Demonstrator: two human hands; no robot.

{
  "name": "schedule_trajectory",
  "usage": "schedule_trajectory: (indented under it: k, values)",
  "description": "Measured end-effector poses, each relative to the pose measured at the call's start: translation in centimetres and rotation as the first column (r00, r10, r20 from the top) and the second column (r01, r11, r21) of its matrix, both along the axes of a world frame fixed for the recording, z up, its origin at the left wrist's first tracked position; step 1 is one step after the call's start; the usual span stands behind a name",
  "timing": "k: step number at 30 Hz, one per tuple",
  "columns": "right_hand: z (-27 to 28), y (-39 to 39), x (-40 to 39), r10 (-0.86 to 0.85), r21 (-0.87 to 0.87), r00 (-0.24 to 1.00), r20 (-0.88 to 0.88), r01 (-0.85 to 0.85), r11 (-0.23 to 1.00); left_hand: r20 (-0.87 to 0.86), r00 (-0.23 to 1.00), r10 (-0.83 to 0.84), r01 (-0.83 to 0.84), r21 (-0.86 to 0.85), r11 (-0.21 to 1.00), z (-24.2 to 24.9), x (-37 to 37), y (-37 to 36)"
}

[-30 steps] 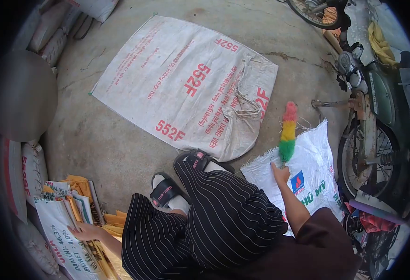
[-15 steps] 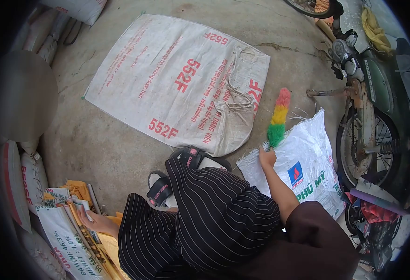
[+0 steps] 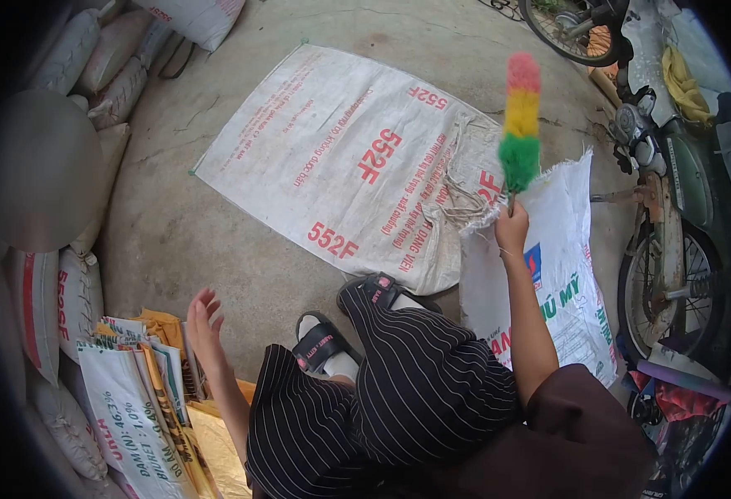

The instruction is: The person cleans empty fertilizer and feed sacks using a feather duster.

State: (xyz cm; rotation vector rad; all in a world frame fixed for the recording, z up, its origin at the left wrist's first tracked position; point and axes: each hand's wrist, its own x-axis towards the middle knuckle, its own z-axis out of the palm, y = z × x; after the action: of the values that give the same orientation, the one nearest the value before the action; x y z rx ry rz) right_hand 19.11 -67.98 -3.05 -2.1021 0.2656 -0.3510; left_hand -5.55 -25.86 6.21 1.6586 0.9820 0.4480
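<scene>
My right hand (image 3: pixel 512 228) grips the handle of a feather duster (image 3: pixel 522 125) with pink, yellow and green bands, raised upright. Behind that hand and forearm lies a white woven sack (image 3: pixel 577 241) with green and red print and a blue logo. Left of the duster, a larger flat sack (image 3: pixel 332 158) marked 552F is spread on the floor, its near right end crumpled. My left hand (image 3: pixel 205 328) hangs open with nothing in it, fingers apart. Nearest to it is a stack of folded sacks (image 3: pixel 136 416), white and yellow, at the lower left.
Filled sacks (image 3: pixel 78 299) are piled along the left side, and another (image 3: pixel 203 17) stands at the top. A motorbike (image 3: pixel 665 241) occupies the right, its front wheel (image 3: pixel 573 29) near the top. My sandalled feet (image 3: pixel 324 345) stand on the concrete floor (image 3: pixel 174 224).
My right hand has lifted the duster up and away from the small white sack. The left hand has moved off the folded sacks, rising and shifting right. The view has shifted somewhat.
</scene>
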Motion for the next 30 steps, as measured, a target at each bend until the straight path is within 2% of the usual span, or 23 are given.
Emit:
schedule_trajectory:
  k: [1, 2, 3, 4, 5, 7, 8, 10, 12, 13, 14, 15, 17, 18, 20, 21, 22, 23, 24, 26, 28, 29, 30]
  values:
    - [1.9, 3.7, 1.8, 0.127, -0.021, 0.992, -0.006, -0.127, 0.992, -0.086, 0.949, -0.304, 0.308, 0.040, 0.950, 2.3, 3.0, -1.9]
    - [3.7, 8.1, 3.1, 0.245, -0.047, 0.969, 0.032, -0.244, 0.969, -0.016, 0.857, -0.514, 0.514, 0.048, 0.856, 3.5, 5.6, -3.5]
    - [6.3, 13.2, 3.3, 0.364, 0.018, 0.927, 0.091, -0.367, 0.930, -0.002, 0.801, -0.599, 0.594, 0.129, 0.794, 4.6, 7.5, -5.0]
    - [9.5, 18.0, 2.8, 0.450, 0.000, 0.890, 0.076, -0.452, 0.892, 0.002, 0.738, -0.675, 0.659, 0.212, 0.722, 5.9, 9.1, -6.0]
    - [11.0, 22.4, 2.9, 0.529, 0.011, 0.839, 0.126, -0.535, 0.845, 0.008, 0.748, -0.663, 0.644, 0.232, 0.729, 7.6, 10.7, -6.2]
    - [14.7, 30.1, 1.7, 0.654, 0.033, 0.715, 0.249, -0.681, 0.732, -0.203, 0.735, -0.647, 0.678, 0.223, 0.700, 10.7, 12.7, -5.4]
    - [15.4, 33.5, 1.4, 0.691, -0.018, 0.673, 0.264, -0.712, 0.702, -0.202, 0.750, -0.629, 0.661, 0.245, 0.709, 10.2, 12.8, -3.9]
    - [15.3, 37.4, 1.0, 0.749, -0.048, 0.588, 0.305, -0.776, 0.629, -0.038, 0.923, -0.383, 0.380, 0.238, 0.894, 6.9, 11.9, 0.2]
    - [14.2, 39.9, 0.3, 0.901, -0.061, 0.315, 0.300, -0.936, 0.347, 0.149, 0.981, -0.128, 0.118, 0.078, 0.990, 4.1, 9.1, 3.2]
    - [13.7, 40.0, 0.1, 0.935, 0.063, 0.255, 0.247, -0.967, 0.248, 0.205, 0.979, 0.009, -0.002, -0.032, 0.999, 1.4, 7.1, 5.1]
    - [13.5, 39.7, -0.2, 0.936, 0.119, 0.280, 0.213, -0.958, 0.259, 0.252, 0.957, 0.146, -0.112, -0.145, 0.983, -1.6, 5.0, 6.9]
    - [12.9, 38.9, -0.3, 0.936, 0.170, 0.305, 0.174, -0.946, 0.277, 0.240, 0.939, 0.248, -0.224, -0.121, 0.967, -4.4, 2.9, 8.2]
    - [10.6, 35.1, 0.4, 0.932, 0.008, 0.362, -0.005, -0.932, 0.362, 0.219, 0.873, 0.436, -0.427, -0.092, 0.900, -8.5, -1.6, 10.1]
    - [8.5, 32.5, 1.5, 0.906, -0.014, 0.418, -0.063, -0.908, 0.418, 0.199, 0.829, 0.523, -0.517, -0.085, 0.851, -9.8, -3.6, 10.7]
    - [4.6, 26.0, 4.0, 0.779, -0.115, 0.608, -0.155, -0.794, 0.597, 0.225, 0.697, 0.681, -0.669, -0.137, 0.731, -9.7, -7.0, 10.9]
    - [3.3, 22.5, 5.0, 0.704, -0.195, 0.678, -0.212, -0.735, 0.649, 0.214, 0.678, 0.703, -0.689, -0.148, 0.710, -11.5, -9.4, 11.9]
    - [1.3, 18.9, 6.0, 0.635, -0.328, 0.734, -0.240, -0.677, 0.658, 0.152, 0.589, 0.794, -0.743, -0.284, 0.606, -14.2, -12.3, 13.0]
    - [0.3, 16.2, 5.8, 0.568, -0.323, 0.804, -0.177, -0.593, 0.738, 0.074, 0.499, 0.863, -0.778, -0.401, 0.484, -16.5, -14.5, 13.0]
    - [-0.7, 13.2, 6.3, 0.486, -0.288, 0.809, -0.331, -0.577, 0.764, 0.059, 0.483, 0.873, -0.793, -0.393, 0.465, -17.8, -15.4, 11.7]
    - [-2.4, 8.7, 5.5, 0.291, -0.307, 0.904, -0.313, -0.386, 0.870, -0.060, 0.373, 0.926, -0.864, -0.387, 0.323, -19.7, -15.8, 8.8]
    - [-2.4, 6.3, 3.5, 0.081, -0.245, 0.940, -0.332, -0.168, 0.955, -0.126, 0.326, 0.937, -0.910, -0.312, 0.275, -20.6, -15.4, 5.0]
    - [-3.8, 3.9, 2.8, 0.077, -0.254, 0.939, -0.336, -0.169, 0.952, -0.137, 0.326, 0.935, -0.910, -0.312, 0.272, -23.0, -17.2, 3.9]
    - [-6.4, 1.2, 2.7, -0.005, -0.428, 0.946, -0.326, -0.143, 0.893, -0.117, 0.354, 0.928, -0.890, -0.348, 0.295, -26.5, -19.4, 2.8]
